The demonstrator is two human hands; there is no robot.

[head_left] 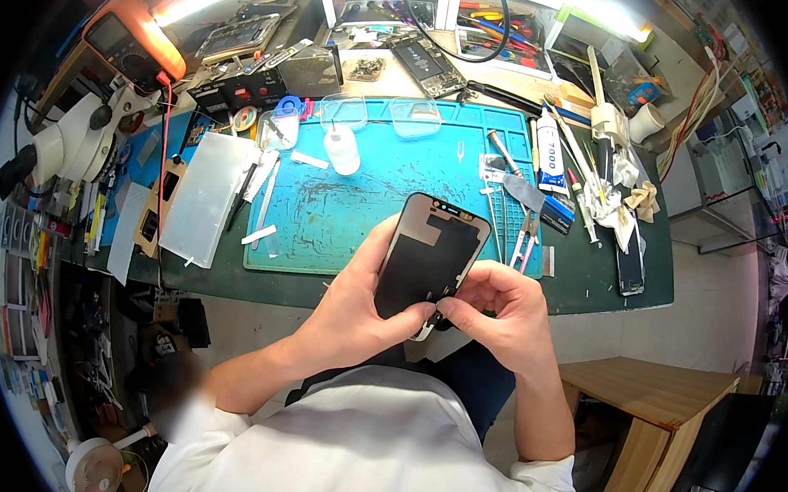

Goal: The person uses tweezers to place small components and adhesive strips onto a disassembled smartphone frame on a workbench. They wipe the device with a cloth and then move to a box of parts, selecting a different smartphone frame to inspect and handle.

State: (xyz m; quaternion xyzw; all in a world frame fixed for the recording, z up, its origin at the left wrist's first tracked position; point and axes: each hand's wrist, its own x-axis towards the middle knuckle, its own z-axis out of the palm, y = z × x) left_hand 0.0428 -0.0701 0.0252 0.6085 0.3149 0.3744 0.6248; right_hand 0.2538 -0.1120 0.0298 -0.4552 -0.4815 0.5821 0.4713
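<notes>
At the tabletop's near edge (pixel 599 279), the left grip (pixel 354 296) clasps a phone screen (pixel 424 264); the right grip (pixel 508 316) pinches its lower end, apparently doing fine finger work; steady holding seems needed next.

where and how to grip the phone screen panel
The phone screen panel is probably best held by its long left edge, coming from the left, as the left hand does: it looks thin and flat, and the right hand is at its lower end.

For me, from afar, bold print along the white-and-blue tube (pixel 552 152), the orange multimeter's (pixel 130 47) markings too small.
</notes>
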